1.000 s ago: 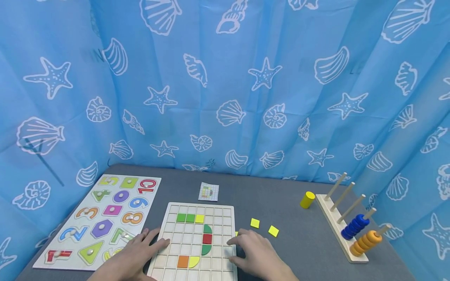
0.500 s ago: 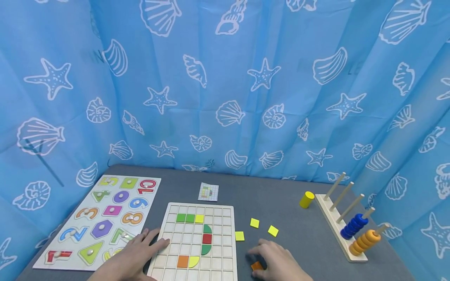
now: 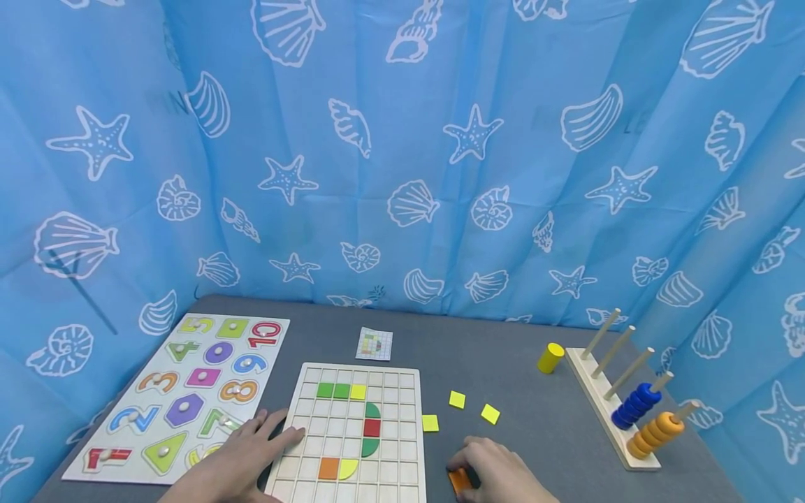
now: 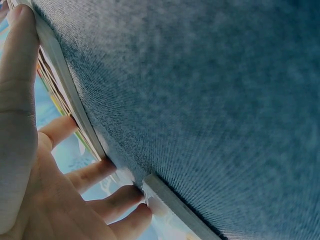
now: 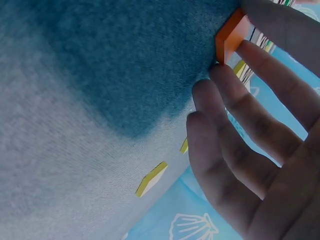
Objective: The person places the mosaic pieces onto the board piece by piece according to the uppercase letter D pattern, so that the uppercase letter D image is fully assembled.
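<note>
My left hand rests along the left edge of a wooden grid board, its fingers spread and its thumb lying at the edge. Green, yellow, red and orange pieces sit in some of the board's cells, a few of them rounded. Right of the board, low over the grey tabletop, my right hand pinches an orange square tile between thumb and fingers. The ring and little fingers stay off the tile in the right wrist view. Three yellow square tiles lie beyond this hand.
A number-and-shape peg puzzle lies left of the board, close to my left fingers. A small printed pattern card is behind the board. To the right stand a yellow cylinder and a peg rack with blue and orange rings.
My right hand has moved from the board's right edge down and right to the orange tile and now pinches it. A yellow tile it partly covered shows fully. The left hand stays put.
</note>
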Available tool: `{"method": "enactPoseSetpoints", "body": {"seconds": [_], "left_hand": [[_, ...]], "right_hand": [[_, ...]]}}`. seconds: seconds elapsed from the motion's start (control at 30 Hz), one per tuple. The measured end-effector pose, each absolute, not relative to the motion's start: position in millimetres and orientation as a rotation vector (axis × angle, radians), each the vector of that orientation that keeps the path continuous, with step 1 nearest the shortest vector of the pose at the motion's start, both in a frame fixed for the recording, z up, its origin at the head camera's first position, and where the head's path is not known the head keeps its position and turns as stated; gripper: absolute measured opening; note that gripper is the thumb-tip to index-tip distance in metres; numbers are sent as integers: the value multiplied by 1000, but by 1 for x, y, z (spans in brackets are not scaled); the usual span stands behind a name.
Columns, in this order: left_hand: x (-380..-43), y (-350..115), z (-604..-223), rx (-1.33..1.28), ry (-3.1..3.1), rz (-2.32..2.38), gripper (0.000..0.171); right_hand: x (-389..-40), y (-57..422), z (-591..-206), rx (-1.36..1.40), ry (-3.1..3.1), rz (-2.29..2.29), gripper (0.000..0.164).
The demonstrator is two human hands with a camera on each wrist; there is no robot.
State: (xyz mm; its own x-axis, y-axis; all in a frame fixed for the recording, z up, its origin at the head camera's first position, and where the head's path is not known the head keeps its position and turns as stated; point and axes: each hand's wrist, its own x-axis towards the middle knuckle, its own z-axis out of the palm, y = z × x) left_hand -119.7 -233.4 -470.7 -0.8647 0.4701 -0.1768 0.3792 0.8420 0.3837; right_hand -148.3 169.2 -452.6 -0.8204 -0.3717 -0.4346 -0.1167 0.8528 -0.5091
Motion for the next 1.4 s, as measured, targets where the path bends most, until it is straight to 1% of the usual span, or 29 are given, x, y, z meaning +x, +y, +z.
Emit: {"method": "enactPoseSetpoints", "body": {"seconds": [0.1,0.2,0.4,0.63,0.8,1.0,1.4], "left_hand": [[-120,-234,-471,654,2758,501,100],[-120,-234,-471,650,2747,519,99],[-120,-235,-472,658,2747,523,99],[-122,-237,-474,685,2749,529,99],[-123,-237,-475,689,2753,530,100],[-122,-237,-474,694,2748,527,99],[-122,-237,-475,689,2761,504,99]], "right_hand": [[-148,168,-451,-367,2482,-649,19],[-143,163,-440,-378,2496,-647,17],[-140,160,-442,-401,2519,-662,11],[-139,150,-435,-492,2579,-699,12],[-141,133,-428,-608,2602,-741,15],[-141,107,-422,-740,2671,-639,21],[-142,55,-421,-966,2742,-609,15]]}}
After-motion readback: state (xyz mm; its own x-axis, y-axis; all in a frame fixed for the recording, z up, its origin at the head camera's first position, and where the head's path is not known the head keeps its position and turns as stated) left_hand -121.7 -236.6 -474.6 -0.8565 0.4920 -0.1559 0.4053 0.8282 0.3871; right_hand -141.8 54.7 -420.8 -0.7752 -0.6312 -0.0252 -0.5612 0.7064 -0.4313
